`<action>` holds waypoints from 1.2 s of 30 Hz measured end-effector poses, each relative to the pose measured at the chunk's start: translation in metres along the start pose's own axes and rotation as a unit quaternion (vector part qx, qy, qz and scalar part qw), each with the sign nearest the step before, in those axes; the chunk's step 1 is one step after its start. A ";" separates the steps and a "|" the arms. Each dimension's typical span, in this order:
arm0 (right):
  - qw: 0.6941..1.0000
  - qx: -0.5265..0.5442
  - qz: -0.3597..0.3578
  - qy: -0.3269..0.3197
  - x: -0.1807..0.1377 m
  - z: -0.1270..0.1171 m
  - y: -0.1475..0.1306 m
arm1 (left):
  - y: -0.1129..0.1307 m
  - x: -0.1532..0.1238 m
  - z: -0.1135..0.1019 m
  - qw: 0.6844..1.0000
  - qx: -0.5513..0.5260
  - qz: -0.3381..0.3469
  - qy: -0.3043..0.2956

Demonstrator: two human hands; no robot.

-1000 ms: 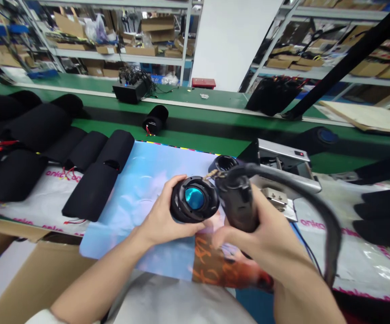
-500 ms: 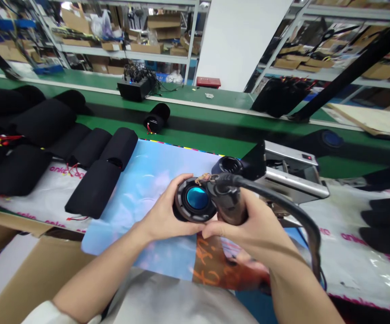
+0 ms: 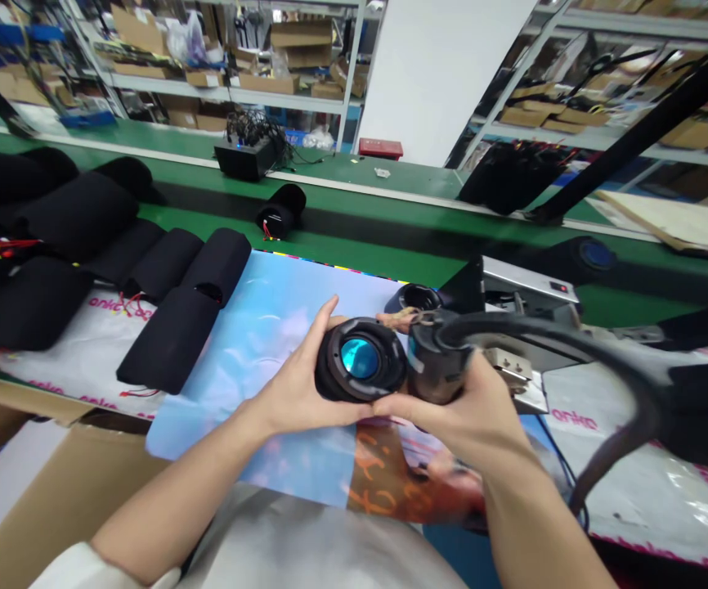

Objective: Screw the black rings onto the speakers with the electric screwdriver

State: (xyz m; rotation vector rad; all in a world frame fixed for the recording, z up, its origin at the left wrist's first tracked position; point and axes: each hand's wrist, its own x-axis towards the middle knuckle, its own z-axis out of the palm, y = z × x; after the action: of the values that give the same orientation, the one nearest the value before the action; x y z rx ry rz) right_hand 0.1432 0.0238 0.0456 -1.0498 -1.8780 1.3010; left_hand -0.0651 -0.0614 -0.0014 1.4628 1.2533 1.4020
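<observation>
My left hand [image 3: 302, 388] is wrapped round a black cylindrical speaker [image 3: 361, 360]. Its round end faces up, with a shiny blue disc in a dark ring. Upright in my right hand [image 3: 470, 417] is a dark electric screwdriver [image 3: 436, 368], its thick cable curving off to the right. The screwdriver stands just right of the speaker's rim, and its tip is hidden. My right thumb reaches across to the speaker's near side. Behind them stands another black round part [image 3: 416, 298]. Under both hands lies a printed blue mat [image 3: 249, 343].
A silver screw-feeder-like machine [image 3: 529, 282] with a red switch stands behind my right hand. Several black fabric cylinders [image 3: 170, 343] with wires lie at left. A small black cylinder [image 3: 281, 211] rests on the green bench. An open cardboard box [image 3: 78, 499] is at lower left.
The screwdriver and my right hand have shifted right, away from the speaker's rim. The speaker has moved slightly right, more of its ring shows, and my left index finger is raised.
</observation>
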 end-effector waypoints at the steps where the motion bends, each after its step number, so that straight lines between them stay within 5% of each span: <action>1: 1.000 -0.007 0.003 0.009 -0.002 0.001 0.000 | -0.001 0.001 0.000 1.000 -0.003 0.005 -0.002; 15: 0.996 -0.080 0.027 -0.024 -0.006 0.009 -0.018 | 0.012 0.004 0.000 0.999 -0.017 -0.031 -0.004; 25: 0.992 -0.075 0.102 -0.007 -0.016 0.015 -0.029 | -0.009 -0.004 0.004 0.997 -0.035 0.045 0.051; 29: 0.989 -0.089 0.088 -0.073 -0.008 0.005 -0.024 | -0.013 -0.003 0.009 0.996 -0.035 0.005 0.083; 36: 0.982 -0.113 0.040 -0.149 0.019 -0.014 -0.024 | -0.017 -0.001 0.007 0.995 -0.011 0.069 0.065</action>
State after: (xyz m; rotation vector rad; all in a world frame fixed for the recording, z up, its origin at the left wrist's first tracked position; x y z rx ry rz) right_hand 0.1390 0.0416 0.0738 -1.1032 -2.2716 1.3765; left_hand -0.0607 -0.0576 -0.0194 1.4876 1.2319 1.6198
